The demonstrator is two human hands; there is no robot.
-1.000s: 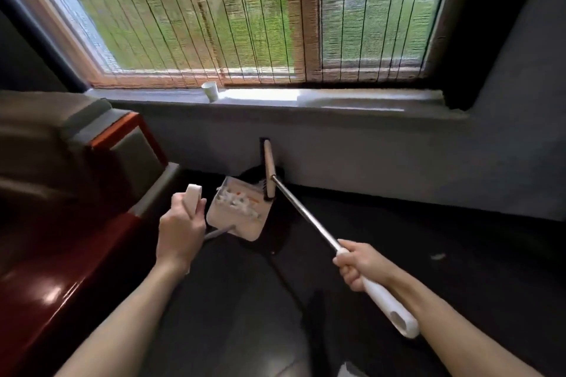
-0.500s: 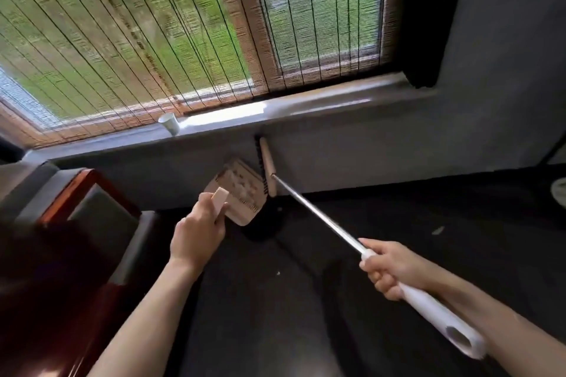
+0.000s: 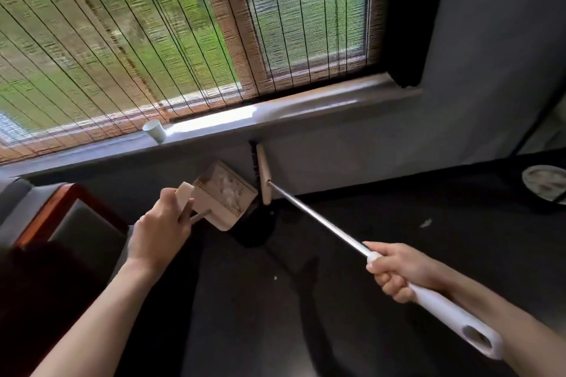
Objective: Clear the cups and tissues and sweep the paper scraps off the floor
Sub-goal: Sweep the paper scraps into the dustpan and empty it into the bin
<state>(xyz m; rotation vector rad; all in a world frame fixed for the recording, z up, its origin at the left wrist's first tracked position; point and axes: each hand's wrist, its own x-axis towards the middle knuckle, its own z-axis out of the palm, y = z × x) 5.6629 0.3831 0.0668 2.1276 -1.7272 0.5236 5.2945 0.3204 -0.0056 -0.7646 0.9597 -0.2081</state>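
Observation:
My left hand (image 3: 159,231) grips the pale handle of a beige dustpan (image 3: 225,196), which holds white paper scraps and tilts up in front of the wall. My right hand (image 3: 401,271) grips the white end of a broom handle (image 3: 318,220); its metal shaft runs up-left to the wooden broom head (image 3: 264,173), which stands on end against the wall beside the dustpan. A small white cup (image 3: 154,131) stands on the window sill (image 3: 275,110). One paper scrap (image 3: 425,222) lies on the dark floor to the right, and a tiny white fleck (image 3: 275,277) lies nearer me.
A red-brown wooden seat with a grey cushion (image 3: 70,223) stands at the left. A bamboo blind (image 3: 153,24) covers the window. A round white bin or dish (image 3: 546,183) sits at the far right edge. The dark floor (image 3: 352,300) stretches between my arms.
The view has swung right and tilted. My left hand has lifted and tilted the dustpan with the scraps up against the wall; the broom stays beside it.

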